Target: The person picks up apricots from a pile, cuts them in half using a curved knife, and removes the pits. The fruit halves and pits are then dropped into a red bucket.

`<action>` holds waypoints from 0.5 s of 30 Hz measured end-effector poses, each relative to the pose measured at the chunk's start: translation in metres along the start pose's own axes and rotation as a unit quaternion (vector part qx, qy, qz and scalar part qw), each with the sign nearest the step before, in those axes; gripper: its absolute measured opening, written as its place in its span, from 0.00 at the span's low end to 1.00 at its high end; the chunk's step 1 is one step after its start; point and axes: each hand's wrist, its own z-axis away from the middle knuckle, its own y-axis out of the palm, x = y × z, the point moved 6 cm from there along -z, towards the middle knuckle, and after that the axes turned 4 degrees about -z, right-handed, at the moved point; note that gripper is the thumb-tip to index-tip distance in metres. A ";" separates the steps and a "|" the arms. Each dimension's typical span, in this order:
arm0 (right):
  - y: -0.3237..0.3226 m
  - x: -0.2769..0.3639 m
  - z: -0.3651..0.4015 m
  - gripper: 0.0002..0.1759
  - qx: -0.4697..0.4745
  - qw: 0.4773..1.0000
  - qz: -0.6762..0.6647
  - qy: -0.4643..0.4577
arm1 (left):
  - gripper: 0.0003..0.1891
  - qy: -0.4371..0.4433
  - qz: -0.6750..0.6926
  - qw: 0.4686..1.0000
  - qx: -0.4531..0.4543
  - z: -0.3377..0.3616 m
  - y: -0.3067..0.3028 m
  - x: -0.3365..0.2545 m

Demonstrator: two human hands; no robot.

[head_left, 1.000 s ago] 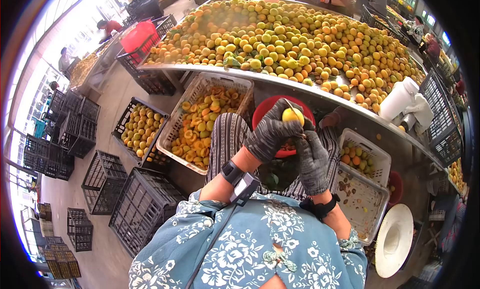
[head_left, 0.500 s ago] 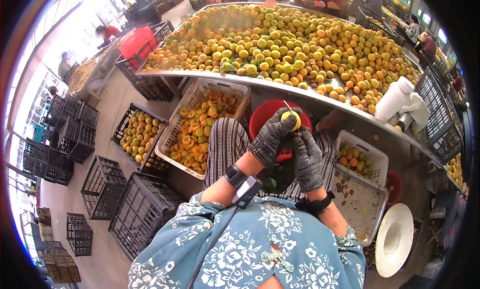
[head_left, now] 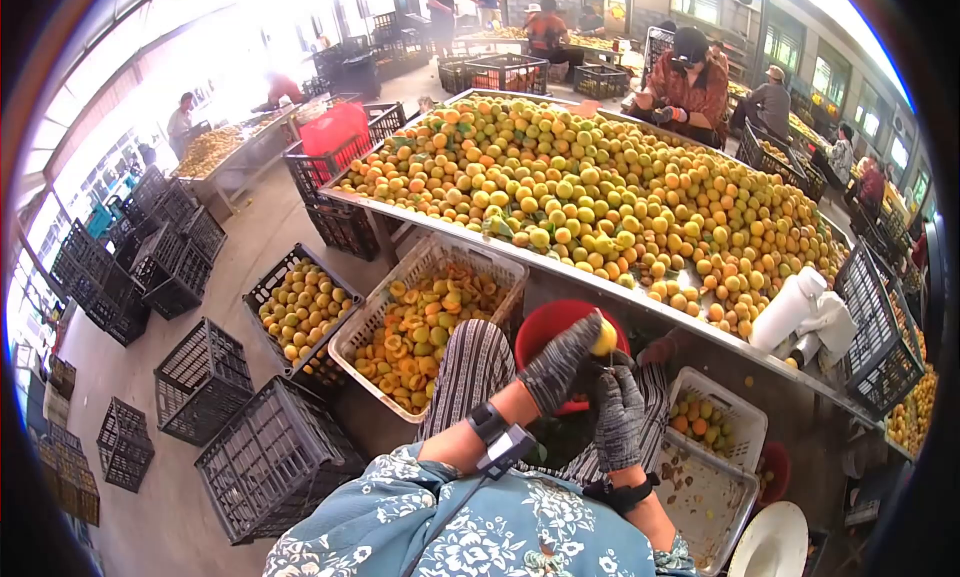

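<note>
My left hand [head_left: 566,365], in a grey knit glove, is closed around a yellow apricot [head_left: 604,339] above the red bucket [head_left: 540,329]. Just below the fruit is my right hand [head_left: 620,417], gloved alike, with its fingers pinched together close to the apricot. What the right fingers hold, if anything, is too small to make out. Beyond both hands a metal-edged table [head_left: 560,267] carries a broad heap of whole apricots [head_left: 560,192]. Split apricots [head_left: 430,322] fill a white crate [head_left: 375,395] to the left of my knees.
A black crate of whole apricots [head_left: 303,307] stands left of the white one. On the right are a white basket with apricots [head_left: 705,417], a metal tray with scraps [head_left: 700,502] and a white hat [head_left: 770,547]. A white bottle [head_left: 785,309] sits on the table. A person [head_left: 690,87] works across it.
The view has tilted up, showing more of the room and the person across the table. Both hands stay together at the apricot; the thin stick seen at the fruit earlier no longer shows.
</note>
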 end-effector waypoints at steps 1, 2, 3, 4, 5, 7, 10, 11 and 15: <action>0.000 0.005 0.000 0.08 -0.034 0.998 -0.033 -0.042 | 0.20 -0.034 0.038 0.999 0.002 0.004 0.005 0.006; -0.001 0.011 -0.001 0.08 -0.003 1.000 -0.018 -0.008 | 0.27 -0.038 0.062 0.997 0.029 0.005 0.010 0.005; 0.000 0.011 -0.003 0.08 0.000 1.000 -0.019 -0.010 | 0.27 -0.035 0.060 0.997 0.029 0.005 0.010 0.003; 0.000 0.011 -0.004 0.08 -0.012 0.999 -0.035 -0.008 | 0.26 -0.012 0.002 0.999 0.031 0.003 0.009 -0.002; -0.001 0.011 -0.005 0.07 -0.024 0.998 -0.049 -0.006 | 0.26 0.010 -0.055 0.998 0.032 0.001 0.009 -0.007; -0.002 0.012 0.000 0.06 0.007 0.998 -0.038 0.042 | 0.26 0.049 -0.117 0.991 0.035 0.004 0.009 -0.020; -0.003 0.002 0.003 0.06 -0.021 0.998 -0.049 0.030 | 0.22 0.093 -0.183 0.977 0.047 0.002 0.005 -0.026; -0.005 0.001 0.004 0.06 -0.020 0.998 -0.049 0.031 | 0.19 0.098 -0.187 0.976 0.056 0.002 0.001 -0.023; 0.000 -0.005 0.011 0.06 0.010 0.991 -0.077 0.107 | 0.18 0.118 -0.113 0.987 0.002 -0.001 -0.011 -0.032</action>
